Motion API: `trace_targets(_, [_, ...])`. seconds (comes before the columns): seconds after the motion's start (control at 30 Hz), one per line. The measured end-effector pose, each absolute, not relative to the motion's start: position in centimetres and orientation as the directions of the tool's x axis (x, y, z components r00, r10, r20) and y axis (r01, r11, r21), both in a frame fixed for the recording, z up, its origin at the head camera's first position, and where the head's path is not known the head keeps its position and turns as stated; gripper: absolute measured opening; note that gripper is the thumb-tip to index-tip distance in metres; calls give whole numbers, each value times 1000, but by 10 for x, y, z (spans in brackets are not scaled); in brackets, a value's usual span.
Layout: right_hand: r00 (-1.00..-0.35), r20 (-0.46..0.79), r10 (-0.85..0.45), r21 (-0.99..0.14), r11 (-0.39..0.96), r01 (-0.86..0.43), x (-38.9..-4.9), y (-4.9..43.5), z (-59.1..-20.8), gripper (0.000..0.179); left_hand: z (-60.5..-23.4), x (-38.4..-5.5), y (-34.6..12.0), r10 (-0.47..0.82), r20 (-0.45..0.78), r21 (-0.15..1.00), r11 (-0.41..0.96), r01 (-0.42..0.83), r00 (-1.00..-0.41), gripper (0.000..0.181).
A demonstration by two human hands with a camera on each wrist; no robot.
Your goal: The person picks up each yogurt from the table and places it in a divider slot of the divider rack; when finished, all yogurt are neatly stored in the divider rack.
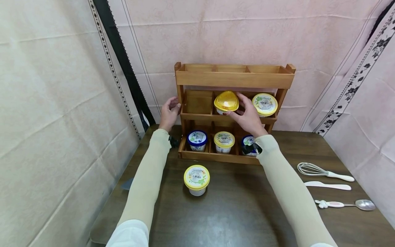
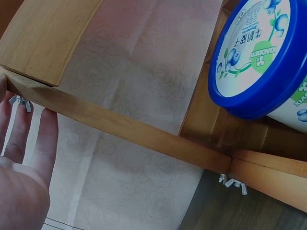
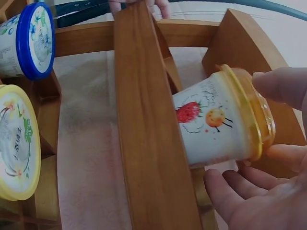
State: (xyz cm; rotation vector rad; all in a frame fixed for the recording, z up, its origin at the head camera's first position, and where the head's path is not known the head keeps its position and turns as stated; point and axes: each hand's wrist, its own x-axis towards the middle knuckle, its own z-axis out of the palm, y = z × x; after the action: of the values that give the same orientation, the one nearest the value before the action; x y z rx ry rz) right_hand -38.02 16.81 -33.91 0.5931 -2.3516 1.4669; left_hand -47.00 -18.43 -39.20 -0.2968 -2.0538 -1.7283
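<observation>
A wooden three-tier rack (image 1: 234, 81) stands at the back of the table. Its left side post is held by my left hand (image 1: 169, 112), with the fingers partly hidden by the post in the left wrist view. In the middle tier's centre compartment, a white tub with a domed yellow lid (image 1: 226, 101) leans; strawberry art (image 3: 189, 112) shows on its side. My right hand (image 1: 248, 117) holds this tub by the lid, thumb on one side and fingers on the other. Right of it sits a flat yellow-lidded tub (image 1: 264, 104).
Along the bottom tier are a blue-lidded tub (image 1: 197, 140), a yellow-lidded tub (image 1: 224, 142) and another blue-lidded tub (image 1: 248, 140), partly covered by the right wrist. Another yellow-lidded tub (image 1: 196, 179) stands on the table. At right lie a whisk (image 1: 324, 172), a white knife (image 1: 328, 185) and a spoon (image 1: 345, 204).
</observation>
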Motion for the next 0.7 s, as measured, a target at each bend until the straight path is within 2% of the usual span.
trace_targets(0.4, [-874,473,-109,-814,325,-481,-350,177,-346,76,-391,-470,-184,-121,453,883,196,426,-883,34])
trace_targets(0.7, [-858,504,-99,-811,288,-510,-325,167,-368,68,-393,-472,-185,-114,473,873,200,446,-874,33])
